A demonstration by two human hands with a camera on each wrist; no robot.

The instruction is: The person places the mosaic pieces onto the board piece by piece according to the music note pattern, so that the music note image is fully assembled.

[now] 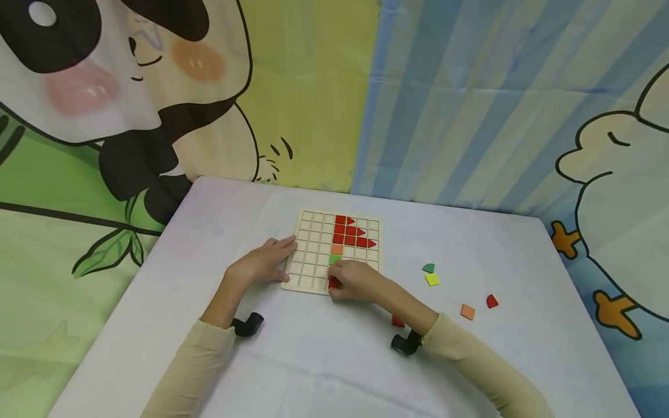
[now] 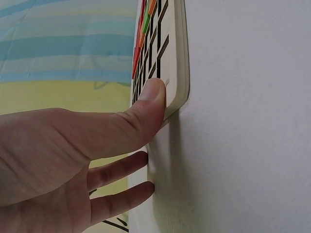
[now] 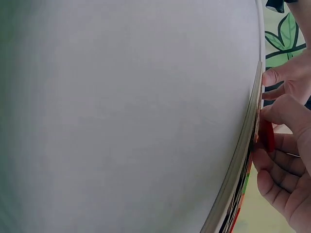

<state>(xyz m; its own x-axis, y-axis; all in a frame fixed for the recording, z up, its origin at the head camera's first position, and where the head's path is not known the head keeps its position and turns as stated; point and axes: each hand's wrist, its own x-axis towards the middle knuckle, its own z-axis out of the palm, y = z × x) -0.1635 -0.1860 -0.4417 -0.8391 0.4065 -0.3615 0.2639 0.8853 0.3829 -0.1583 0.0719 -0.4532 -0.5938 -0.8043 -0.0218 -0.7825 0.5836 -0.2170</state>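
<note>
A pale wooden grid board (image 1: 311, 261) lies on the white table. My left hand (image 1: 263, 261) rests against its left side with fingers extended; in the left wrist view the thumb (image 2: 153, 92) presses on the board's near corner. At the near edge, my right hand (image 1: 360, 281) pinches a red tile (image 3: 267, 136) between thumb and fingers, down at the grid. Above that hand, an orange square (image 1: 337, 249) and a green square (image 1: 335, 259) sit in one column. Rows of red tiles (image 1: 349, 230), ending in pointed pieces, fill cells at the board's far right. The right hand hides the near right cells.
Right of the board lie a green rounded piece (image 1: 428, 268), a yellow square (image 1: 432, 279), an orange square (image 1: 467, 312) and a red rounded piece (image 1: 492, 301). Another red piece (image 1: 398, 321) shows partly beneath the right forearm. A cartoon-printed curtain (image 1: 313, 87) hangs behind the table.
</note>
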